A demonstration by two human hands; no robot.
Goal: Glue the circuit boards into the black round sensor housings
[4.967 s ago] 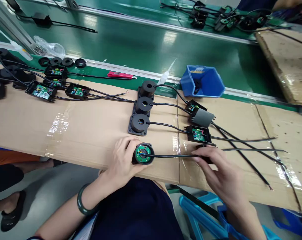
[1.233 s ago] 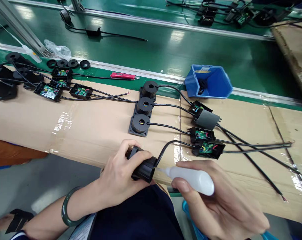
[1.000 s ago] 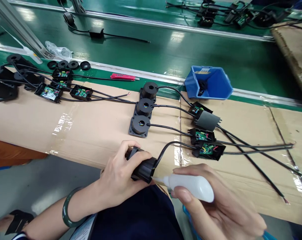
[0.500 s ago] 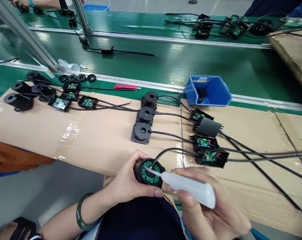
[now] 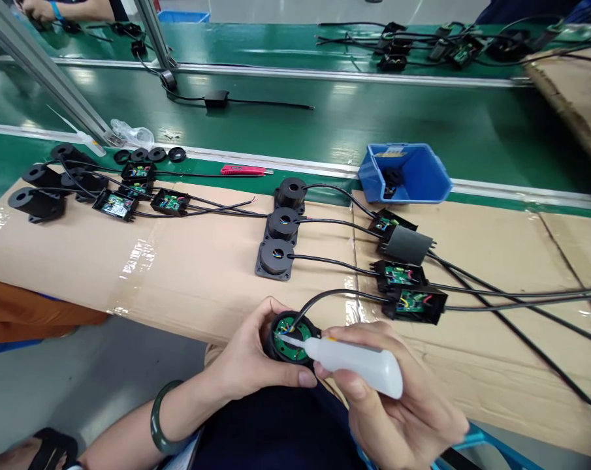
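My left hand [image 5: 249, 359] is wrapped round a black round housing, with a green ring-shaped circuit board [image 5: 281, 347] facing up inside it. Between the fingers of my right hand [image 5: 398, 391] is a white squeeze bottle [image 5: 361, 365], tilted so its thin nozzle points at the board's left side, near the small coloured wires. Whether the tip touches the board I cannot tell. A black cable [image 5: 324, 294] arches from the housing to an uncovered black box [image 5: 416, 304] with a green board. Behind my hands stand three black square-based housings, one of them nearest [image 5: 274, 258].
Cardboard [image 5: 187, 267] covers the bench. Farther back are a blue bin [image 5: 405, 175] with black parts, a red utility knife [image 5: 243, 170] and black rings [image 5: 157, 155]. More housings [image 5: 38, 202] and open boxes lie left. A co-worker's hand [image 5: 43, 12] shows at the top left.
The bottle in my right hand has shifted left, and its nozzle tip has moved to the board's left side. My left hand still grips the housing. On the green belt, a black box has slid slightly right.
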